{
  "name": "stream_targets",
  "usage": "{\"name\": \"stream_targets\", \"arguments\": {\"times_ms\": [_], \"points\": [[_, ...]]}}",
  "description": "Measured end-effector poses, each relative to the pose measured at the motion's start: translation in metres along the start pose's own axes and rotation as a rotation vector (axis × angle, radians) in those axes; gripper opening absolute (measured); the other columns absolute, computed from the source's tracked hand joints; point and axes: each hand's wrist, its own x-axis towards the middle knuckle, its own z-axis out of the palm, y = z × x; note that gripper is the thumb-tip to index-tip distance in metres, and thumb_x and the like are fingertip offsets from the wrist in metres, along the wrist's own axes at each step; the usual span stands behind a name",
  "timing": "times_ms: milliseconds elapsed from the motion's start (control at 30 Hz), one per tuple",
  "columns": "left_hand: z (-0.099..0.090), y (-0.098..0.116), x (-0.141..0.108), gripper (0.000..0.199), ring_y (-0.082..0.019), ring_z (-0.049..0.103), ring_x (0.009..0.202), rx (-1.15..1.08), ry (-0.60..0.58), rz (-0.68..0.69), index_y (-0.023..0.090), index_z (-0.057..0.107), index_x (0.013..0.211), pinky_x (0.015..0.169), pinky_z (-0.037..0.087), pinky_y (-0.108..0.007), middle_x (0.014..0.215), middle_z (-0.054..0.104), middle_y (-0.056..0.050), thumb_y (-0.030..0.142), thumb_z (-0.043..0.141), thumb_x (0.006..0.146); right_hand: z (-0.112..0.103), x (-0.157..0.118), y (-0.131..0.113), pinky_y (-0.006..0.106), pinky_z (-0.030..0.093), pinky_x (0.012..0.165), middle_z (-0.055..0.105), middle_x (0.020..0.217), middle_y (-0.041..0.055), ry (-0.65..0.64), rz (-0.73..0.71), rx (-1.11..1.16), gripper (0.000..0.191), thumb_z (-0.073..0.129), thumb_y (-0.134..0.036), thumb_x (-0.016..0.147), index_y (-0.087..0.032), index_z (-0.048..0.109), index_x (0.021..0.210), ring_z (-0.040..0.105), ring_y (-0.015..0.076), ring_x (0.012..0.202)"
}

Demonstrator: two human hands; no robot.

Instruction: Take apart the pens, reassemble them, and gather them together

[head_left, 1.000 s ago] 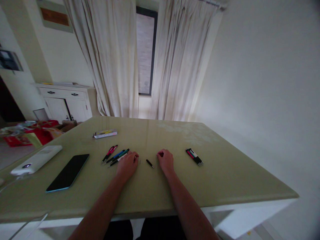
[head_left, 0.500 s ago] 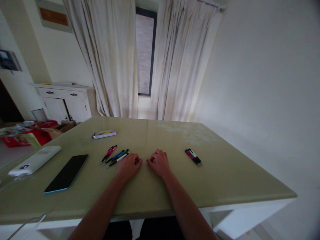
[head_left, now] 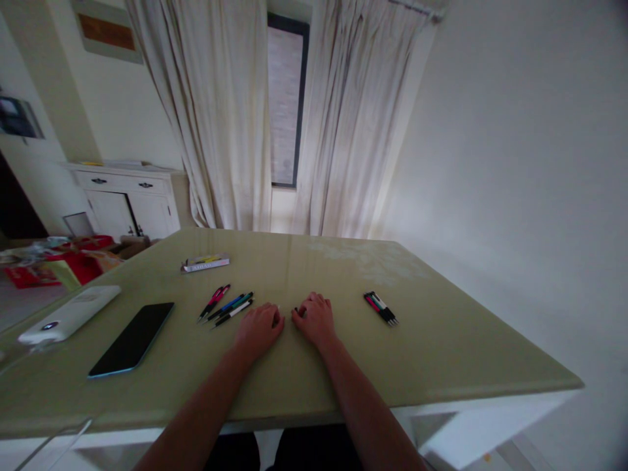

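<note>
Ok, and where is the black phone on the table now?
In the head view, the black phone lies flat on the table, on the person's left, between the white device and the pens.

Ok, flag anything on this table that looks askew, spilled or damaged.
Pens near the left hand lie fanned unevenly, unlike the neat row near the right hand. Pale streaks cloud the far right of the table; residue or glare, I can't tell.

Olive-green desk [head_left: 304, 379], loose pens [head_left: 226, 307] fanned left of centre, a tight row of pens [head_left: 381, 309] at right, black-screened phone [head_left: 132, 340], white device [head_left: 71, 315] beyond it, small labelled box [head_left: 206, 263] farther back.
</note>
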Motion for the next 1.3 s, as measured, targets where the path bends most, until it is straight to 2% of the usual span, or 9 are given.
{"name": "stream_targets", "arguments": {"times_ms": [200,400,567,667,767,933,1067,1300], "points": [[0.001,0.007,-0.002,0.019,-0.018,0.059,0.077,0.015,0.001,-0.020,0.021,0.058,0.080,0.069,0.037,-0.029,0.085,0.065,-0.003,0.033,0.049,0.092,0.000,0.001,0.002,0.037,0.036,0.083,0.064,0.087,0.0066,0.046,0.097,-0.034,0.024,0.067,-0.036,0.085,-0.021,0.066,0.066,0.057,0.0235,0.091],[-0.001,0.008,-0.002,0.020,-0.018,0.060,0.077,-0.003,-0.012,-0.051,0.021,0.059,0.081,0.069,0.037,-0.029,0.084,0.065,-0.003,0.034,0.048,0.092,0.001,0.001,0.003,0.037,0.037,0.083,0.063,0.085,0.0063,0.045,0.108,-0.003,0.025,0.067,-0.036,0.085,-0.021,0.066,0.065,0.057,0.0233,0.090],[0.003,0.001,0.001,0.029,-0.018,0.061,0.079,-0.067,0.019,-0.113,0.021,0.060,0.079,0.069,0.038,-0.028,0.086,0.067,-0.004,0.039,0.044,0.096,0.000,0.001,0.003,0.036,0.038,0.083,0.063,0.086,0.0064,0.067,0.107,0.030,0.026,0.068,-0.037,0.086,-0.021,0.066,0.067,0.057,0.0236,0.091],[0.004,-0.004,0.004,0.030,-0.019,0.062,0.082,-0.074,0.045,-0.159,0.020,0.060,0.079,0.071,0.040,-0.029,0.088,0.068,-0.006,0.038,0.044,0.096,-0.004,0.001,0.001,0.035,0.038,0.084,0.063,0.092,0.0060,0.061,0.026,0.073,0.021,0.067,-0.036,0.089,-0.020,0.068,0.076,0.056,0.0225,0.093],[0.004,-0.008,0.005,0.022,-0.020,0.063,0.087,-0.065,0.058,-0.169,0.020,0.061,0.084,0.075,0.041,-0.028,0.092,0.069,-0.006,0.034,0.049,0.095,-0.007,0.000,-0.002,0.034,0.037,0.086,0.063,0.096,0.0049,0.012,-0.147,0.108,0.016,0.064,-0.036,0.093,-0.022,0.071,0.088,0.055,0.0206,0.096],[0.006,-0.013,0.006,0.009,-0.019,0.064,0.090,-0.056,0.044,-0.200,0.021,0.060,0.092,0.076,0.042,-0.027,0.094,0.070,-0.004,0.028,0.054,0.092,-0.008,-0.004,-0.011,0.034,0.035,0.088,0.062,0.100,0.0049,-0.091,-0.346,0.119,0.028,0.058,-0.048,0.095,-0.023,0.073,0.095,0.053,0.0203,0.098],[0.006,-0.014,0.006,0.009,-0.019,0.064,0.087,-0.071,0.062,-0.182,0.021,0.060,0.093,0.074,0.041,-0.027,0.092,0.070,-0.004,0.027,0.054,0.092,-0.008,-0.005,-0.014,0.034,0.036,0.087,0.061,0.101,0.0049,-0.131,-0.392,0.111,0.034,0.058,-0.053,0.094,-0.024,0.074,0.096,0.053,0.0202,0.097],[0.003,-0.010,0.005,0.009,-0.018,0.064,0.087,-0.080,0.055,-0.165,0.021,0.061,0.091,0.074,0.041,-0.027,0.093,0.069,-0.004,0.026,0.054,0.091,-0.008,-0.005,-0.015,0.034,0.035,0.088,0.061,0.102,0.0048,-0.162,-0.380,0.080,0.025,0.061,-0.046,0.094,-0.024,0.073,0.097,0.053,0.0199,0.098]]}}
